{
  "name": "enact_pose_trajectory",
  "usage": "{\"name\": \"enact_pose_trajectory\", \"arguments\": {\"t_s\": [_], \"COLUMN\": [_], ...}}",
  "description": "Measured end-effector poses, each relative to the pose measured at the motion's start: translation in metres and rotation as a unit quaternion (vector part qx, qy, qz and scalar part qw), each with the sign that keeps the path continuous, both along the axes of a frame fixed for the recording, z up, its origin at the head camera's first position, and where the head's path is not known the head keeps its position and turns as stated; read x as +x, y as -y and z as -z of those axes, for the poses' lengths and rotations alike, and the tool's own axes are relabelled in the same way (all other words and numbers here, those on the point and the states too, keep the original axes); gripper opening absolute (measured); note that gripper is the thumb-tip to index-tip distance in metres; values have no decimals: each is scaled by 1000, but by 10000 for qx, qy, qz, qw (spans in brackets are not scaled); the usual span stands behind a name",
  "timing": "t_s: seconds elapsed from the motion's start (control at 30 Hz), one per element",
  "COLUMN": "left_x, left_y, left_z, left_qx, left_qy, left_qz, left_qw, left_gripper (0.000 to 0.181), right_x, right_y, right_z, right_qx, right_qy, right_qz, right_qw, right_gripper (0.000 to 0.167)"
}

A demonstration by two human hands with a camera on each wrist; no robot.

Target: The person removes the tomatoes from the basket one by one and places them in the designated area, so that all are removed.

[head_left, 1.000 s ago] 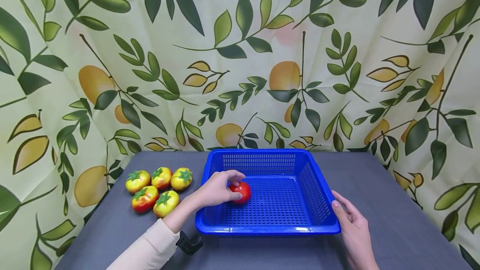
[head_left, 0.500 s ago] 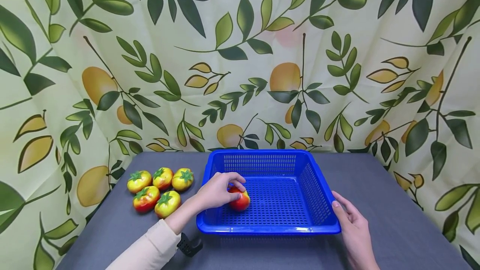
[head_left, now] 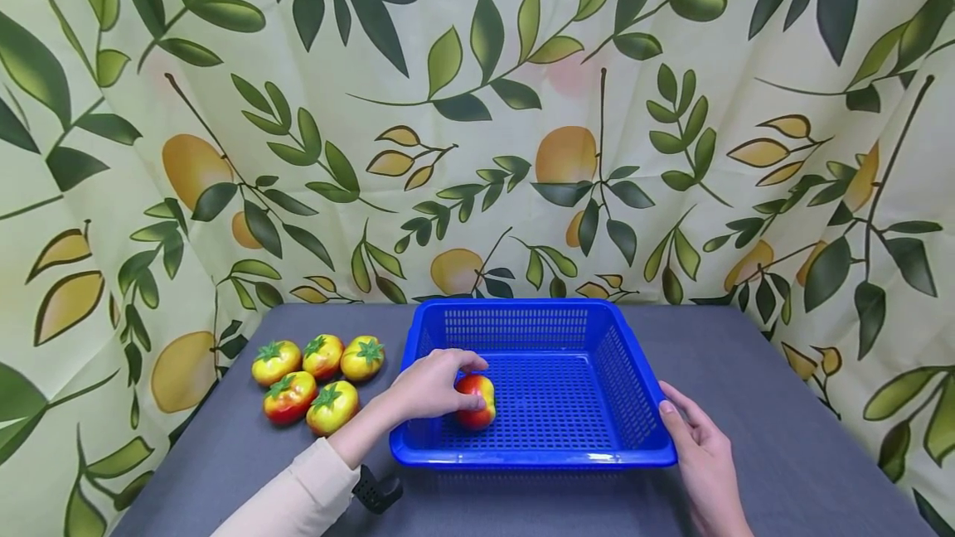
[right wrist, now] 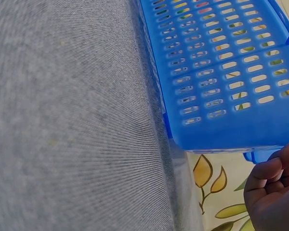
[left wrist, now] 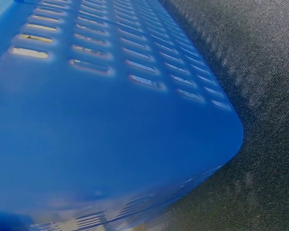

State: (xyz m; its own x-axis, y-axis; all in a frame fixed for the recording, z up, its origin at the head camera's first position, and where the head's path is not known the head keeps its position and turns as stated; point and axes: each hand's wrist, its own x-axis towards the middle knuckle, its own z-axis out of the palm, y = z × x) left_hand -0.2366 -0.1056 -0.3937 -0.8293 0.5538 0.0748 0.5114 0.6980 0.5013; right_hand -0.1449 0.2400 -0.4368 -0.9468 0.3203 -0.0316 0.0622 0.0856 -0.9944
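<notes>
In the head view, my left hand (head_left: 429, 386) reaches over the left rim of a blue plastic basket (head_left: 533, 457). Inside, near the basket's left side, it holds a red and yellow tomato (head_left: 483, 414), thumb across the front and fingers bent over the top. Part of the tomato is hidden by the thumb. My right hand (head_left: 701, 446) grips the basket's right rim near the front corner. In the right wrist view its curled fingers (right wrist: 265, 175) show beside the basket's slotted wall (right wrist: 221, 72). The left wrist view shows only the basket's outer wall (left wrist: 125, 130) and the tabletop.
Several yellow and red tomatoes with green leafy tops (head_left: 332, 407) lie grouped on the grey table (head_left: 224, 471), left of the basket. A leaf-and-fruit patterned cloth (head_left: 492, 181) hangs behind and at both sides. A black strap (head_left: 376, 491) shows under the left wrist.
The tomato under my left hand has turned, showing yellow on its right side where it was all red, and sits slightly nearer the basket's front. The right hand stays at the rim.
</notes>
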Motion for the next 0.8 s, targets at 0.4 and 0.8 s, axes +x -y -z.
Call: {"name": "enact_pose_trajectory", "arguments": {"t_s": [0.4, 0.8], "left_x": [-2, 0], "left_y": [0, 0], "left_z": [2, 1], "left_qx": [-36, -414], "left_qy": [39, 81], "left_qz": [250, 414], "left_qw": [9997, 9983], "left_gripper": [49, 55], "right_x": [0, -1], "right_y": [1, 1], "right_z": [-2, -1], "right_qx": [-79, 43], "right_qy": [-49, 117], "right_qz": [3, 113], "right_qw": [10000, 9999], "right_gripper": [61, 62]}}
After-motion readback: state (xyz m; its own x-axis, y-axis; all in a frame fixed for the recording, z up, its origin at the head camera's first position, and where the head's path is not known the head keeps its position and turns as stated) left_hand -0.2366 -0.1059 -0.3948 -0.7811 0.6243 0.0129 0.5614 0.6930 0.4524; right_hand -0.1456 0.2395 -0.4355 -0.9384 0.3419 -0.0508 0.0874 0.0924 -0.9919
